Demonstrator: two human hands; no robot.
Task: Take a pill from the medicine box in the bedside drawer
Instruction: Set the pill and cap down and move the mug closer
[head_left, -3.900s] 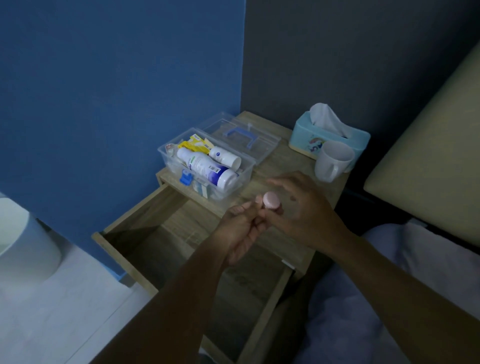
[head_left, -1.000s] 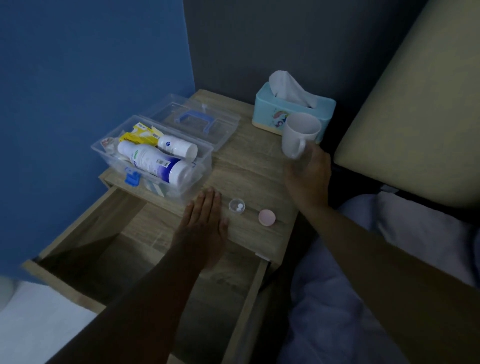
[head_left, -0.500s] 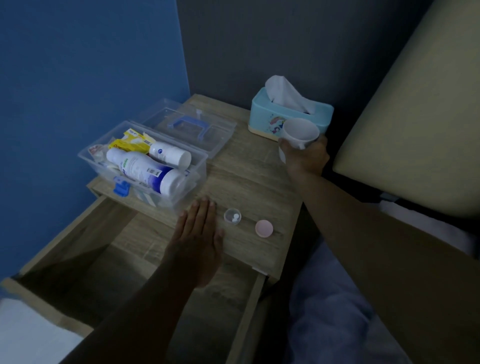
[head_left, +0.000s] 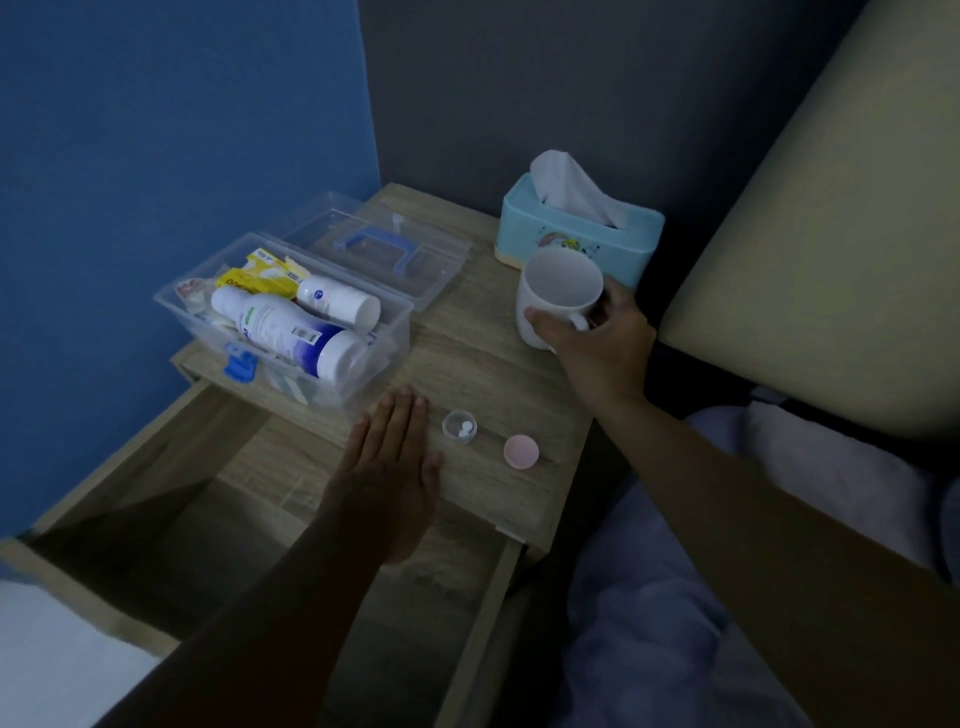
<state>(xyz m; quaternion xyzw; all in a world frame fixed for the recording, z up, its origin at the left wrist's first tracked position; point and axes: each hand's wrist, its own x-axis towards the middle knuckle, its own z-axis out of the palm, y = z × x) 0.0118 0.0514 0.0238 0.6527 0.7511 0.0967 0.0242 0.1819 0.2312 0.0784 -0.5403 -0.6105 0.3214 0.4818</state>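
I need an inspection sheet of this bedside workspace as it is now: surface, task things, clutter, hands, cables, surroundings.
Surface: wooden nightstand top; drawer below pulled open.
Task things: clear medicine box open, lid behind; small pill container uncapped, white pills inside; pink cap beside it.
Clutter: tissue box.
Hands: left hand flat on top, empty; right hand gripping white mug.
Cables: nothing seen.
Surroundings: blue wall, headboard, bedding.
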